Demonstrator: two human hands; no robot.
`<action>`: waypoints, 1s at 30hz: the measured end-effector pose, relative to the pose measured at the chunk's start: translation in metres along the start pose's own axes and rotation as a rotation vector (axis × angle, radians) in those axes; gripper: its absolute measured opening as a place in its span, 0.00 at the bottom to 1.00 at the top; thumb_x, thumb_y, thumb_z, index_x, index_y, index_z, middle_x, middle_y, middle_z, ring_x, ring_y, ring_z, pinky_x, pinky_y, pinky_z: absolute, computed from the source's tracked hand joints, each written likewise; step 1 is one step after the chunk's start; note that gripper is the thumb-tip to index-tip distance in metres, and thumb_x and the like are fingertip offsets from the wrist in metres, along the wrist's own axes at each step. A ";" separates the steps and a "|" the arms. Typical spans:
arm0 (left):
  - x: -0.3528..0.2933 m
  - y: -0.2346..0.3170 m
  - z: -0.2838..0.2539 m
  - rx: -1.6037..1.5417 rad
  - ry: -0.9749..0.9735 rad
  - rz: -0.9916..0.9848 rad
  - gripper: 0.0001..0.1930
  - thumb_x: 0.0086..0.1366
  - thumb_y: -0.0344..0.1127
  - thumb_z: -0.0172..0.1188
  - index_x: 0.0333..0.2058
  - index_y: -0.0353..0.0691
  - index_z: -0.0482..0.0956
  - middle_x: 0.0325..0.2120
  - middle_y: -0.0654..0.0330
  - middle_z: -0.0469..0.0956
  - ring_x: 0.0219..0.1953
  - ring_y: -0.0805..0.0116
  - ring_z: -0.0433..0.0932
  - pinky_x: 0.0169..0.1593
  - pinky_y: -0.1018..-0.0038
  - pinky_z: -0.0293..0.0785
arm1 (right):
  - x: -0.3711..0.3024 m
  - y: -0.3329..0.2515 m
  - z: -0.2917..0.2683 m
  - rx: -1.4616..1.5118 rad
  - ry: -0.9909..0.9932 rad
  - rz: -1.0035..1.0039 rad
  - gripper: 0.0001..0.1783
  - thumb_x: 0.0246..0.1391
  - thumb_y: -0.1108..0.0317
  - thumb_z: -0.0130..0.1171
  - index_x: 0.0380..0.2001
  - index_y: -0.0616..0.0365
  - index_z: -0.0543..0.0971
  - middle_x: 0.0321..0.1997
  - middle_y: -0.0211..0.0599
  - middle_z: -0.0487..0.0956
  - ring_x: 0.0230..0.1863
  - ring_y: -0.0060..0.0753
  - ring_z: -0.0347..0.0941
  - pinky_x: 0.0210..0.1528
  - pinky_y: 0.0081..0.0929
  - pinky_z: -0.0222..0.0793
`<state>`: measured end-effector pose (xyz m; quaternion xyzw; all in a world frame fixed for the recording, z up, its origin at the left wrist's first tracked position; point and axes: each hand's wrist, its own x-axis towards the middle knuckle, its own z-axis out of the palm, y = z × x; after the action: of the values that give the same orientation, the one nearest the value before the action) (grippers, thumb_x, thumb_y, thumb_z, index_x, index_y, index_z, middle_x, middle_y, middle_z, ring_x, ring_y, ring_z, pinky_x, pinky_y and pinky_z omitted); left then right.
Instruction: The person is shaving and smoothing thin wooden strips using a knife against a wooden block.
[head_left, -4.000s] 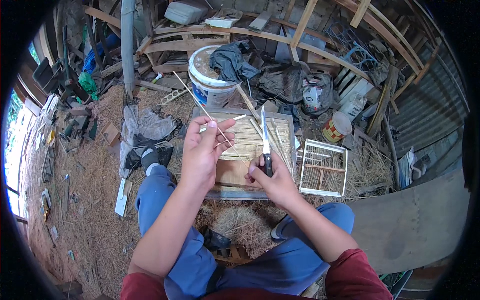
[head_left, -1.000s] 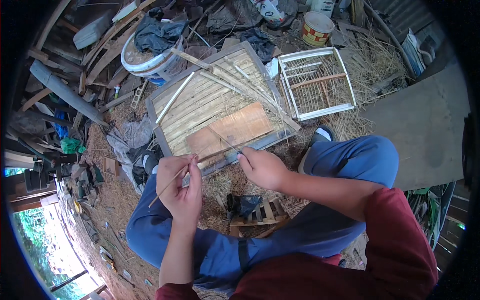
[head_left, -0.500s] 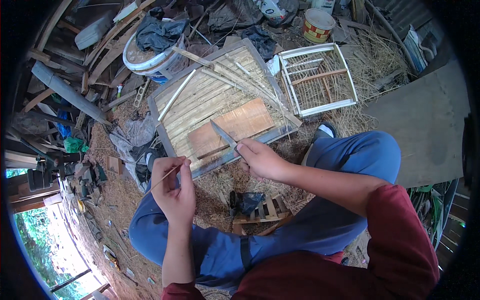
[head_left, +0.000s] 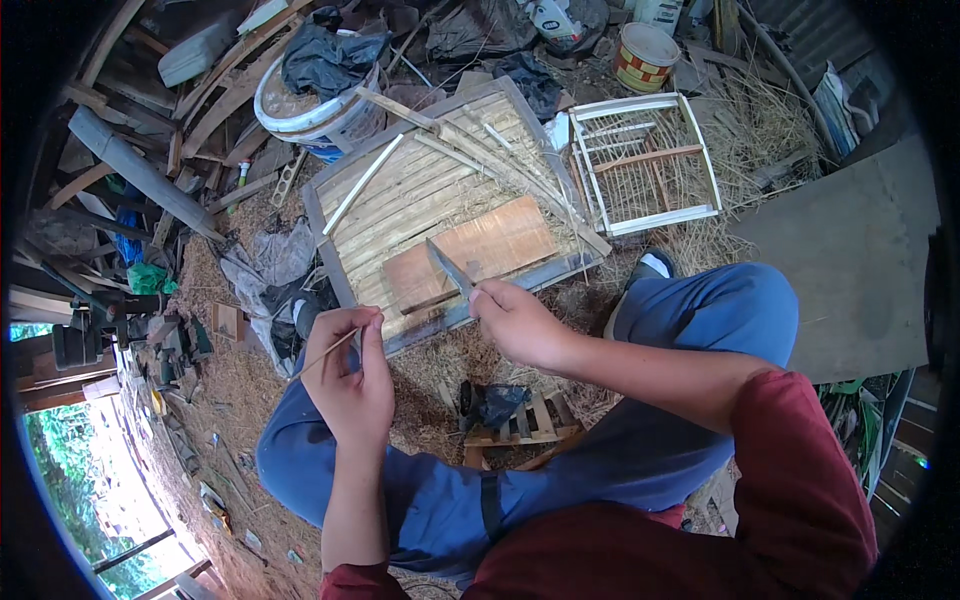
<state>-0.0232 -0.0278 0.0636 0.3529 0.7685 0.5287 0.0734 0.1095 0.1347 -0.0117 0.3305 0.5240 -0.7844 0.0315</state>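
Observation:
Between the thumb and fingers of my left hand point(head_left: 352, 375) is a thin brown stick point(head_left: 318, 360), slanting down to the left. My right hand point(head_left: 515, 325) is closed round the handle of a knife point(head_left: 450, 268), its blade pointing away and to the left. Beneath the blade lies a flat reddish-brown board point(head_left: 515, 235) on a framed slatted wooden platform point(head_left: 375, 215). The blade and the stick are apart. Both hands are above the platform's near edge.
Loose wood strips point(head_left: 470, 150) lie across the platform. To its right rests a white-framed slatted cage point(head_left: 650, 215). A large white bucket point(head_left: 290, 125) with a black plastic bag stands at the far left, and a yellow-red bucket point(head_left: 640, 75) at the far right. Straw and shavings cover the ground.
The view has shifted slightly, so the surroundings sit a little lower and to the right. Both hands keep their holds on the stick and knife, with barely any movement.

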 end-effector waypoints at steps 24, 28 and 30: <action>-0.002 -0.004 -0.002 -0.273 0.029 -0.093 0.05 0.72 0.19 0.60 0.43 0.33 0.74 0.43 0.54 0.81 0.48 0.66 0.83 0.57 0.69 0.79 | 0.001 -0.016 0.001 0.324 0.045 -0.022 0.15 0.77 0.54 0.48 0.43 0.55 0.69 0.23 0.27 0.71 0.10 0.18 0.54 0.12 0.22 0.51; -0.004 -0.012 -0.001 -0.414 0.043 -0.198 0.06 0.72 0.21 0.60 0.44 0.35 0.73 0.44 0.53 0.81 0.48 0.63 0.83 0.58 0.67 0.80 | 0.009 -0.019 -0.007 0.290 0.212 -0.082 0.15 0.75 0.54 0.53 0.44 0.55 0.68 0.29 0.31 0.75 0.12 0.18 0.57 0.14 0.22 0.55; -0.006 -0.025 -0.001 -0.478 0.050 -0.235 0.06 0.72 0.21 0.61 0.44 0.35 0.73 0.43 0.53 0.82 0.48 0.64 0.83 0.57 0.69 0.80 | 0.010 -0.022 -0.008 0.391 0.273 -0.137 0.14 0.73 0.59 0.57 0.43 0.58 0.70 0.32 0.34 0.78 0.14 0.20 0.60 0.15 0.24 0.58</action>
<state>-0.0309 -0.0367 0.0410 0.2207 0.6591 0.6915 0.1968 0.0969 0.1541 -0.0010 0.3966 0.3828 -0.8194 -0.1575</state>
